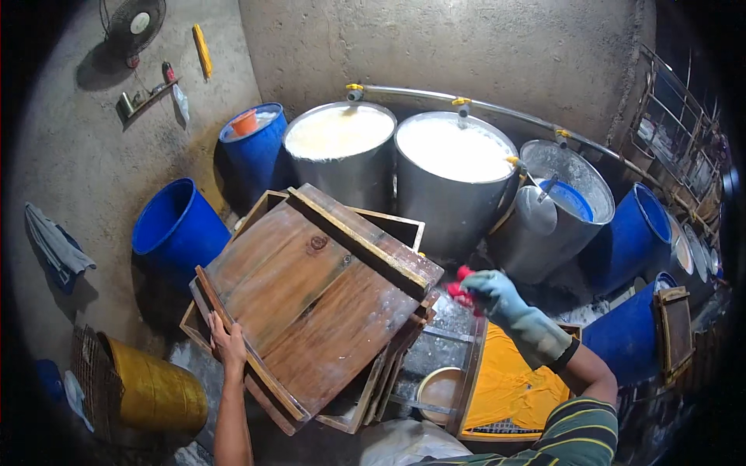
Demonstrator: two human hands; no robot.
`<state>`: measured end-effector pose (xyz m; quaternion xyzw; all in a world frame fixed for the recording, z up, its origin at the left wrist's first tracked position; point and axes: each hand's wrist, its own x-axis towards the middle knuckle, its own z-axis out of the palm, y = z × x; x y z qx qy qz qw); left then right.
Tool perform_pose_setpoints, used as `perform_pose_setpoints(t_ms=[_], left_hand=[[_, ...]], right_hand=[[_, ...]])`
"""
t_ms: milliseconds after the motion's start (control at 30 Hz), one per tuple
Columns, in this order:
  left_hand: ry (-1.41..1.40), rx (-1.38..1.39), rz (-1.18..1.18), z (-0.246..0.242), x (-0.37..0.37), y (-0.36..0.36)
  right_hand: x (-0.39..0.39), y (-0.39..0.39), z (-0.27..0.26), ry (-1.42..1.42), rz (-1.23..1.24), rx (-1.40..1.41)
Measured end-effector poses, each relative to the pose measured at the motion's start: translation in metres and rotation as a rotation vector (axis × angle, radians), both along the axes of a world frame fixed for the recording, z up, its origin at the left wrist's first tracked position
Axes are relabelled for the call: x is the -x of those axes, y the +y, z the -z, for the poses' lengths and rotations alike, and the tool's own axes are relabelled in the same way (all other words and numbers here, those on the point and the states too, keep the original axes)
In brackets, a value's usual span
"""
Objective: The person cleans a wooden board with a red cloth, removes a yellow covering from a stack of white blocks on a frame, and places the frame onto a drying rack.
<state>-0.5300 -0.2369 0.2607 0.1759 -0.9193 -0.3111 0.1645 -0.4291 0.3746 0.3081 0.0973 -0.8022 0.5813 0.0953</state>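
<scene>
My bare left hand point(227, 343) grips the raised batten on the near-left edge of a wooden board point(309, 279). The board lies tilted, its planks damp and speckled with white residue toward the right. It rests over stacked wooden frames point(379, 378). A second batten point(361, 239) crosses its far side. My right hand point(495, 291), in a pale blue-green rubber glove, is raised just off the board's right corner. It holds a crumpled red cloth or scrubber point(462, 286), blurred and partly hidden by the glove.
Steel vats point(344, 180) with white contents stand behind, under a metal pipe point(419, 95) with yellow-handled valves. Blue drums point(180, 233) stand at both sides. A yellow drum point(160, 384) is at lower left. Yellow cloth point(507, 384) lines a wooden frame near my right arm.
</scene>
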Motion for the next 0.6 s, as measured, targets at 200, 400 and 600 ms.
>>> perform_pose_setpoints(t_ms=[200, 400, 600], left_hand=[[-0.011, 0.052, 0.050, -0.007, -0.016, -0.012], [0.051, 0.004, 0.117, -0.005, -0.010, 0.014], [0.020, -0.018, 0.087, -0.021, -0.023, 0.008]], right_hand=[[0.098, -0.055, -0.027, 0.479, 0.020, -0.358], [0.248, -0.068, 0.031, 0.474, -0.368, -0.443], [0.430, -0.207, 0.016, 0.752, -0.281, -0.713]])
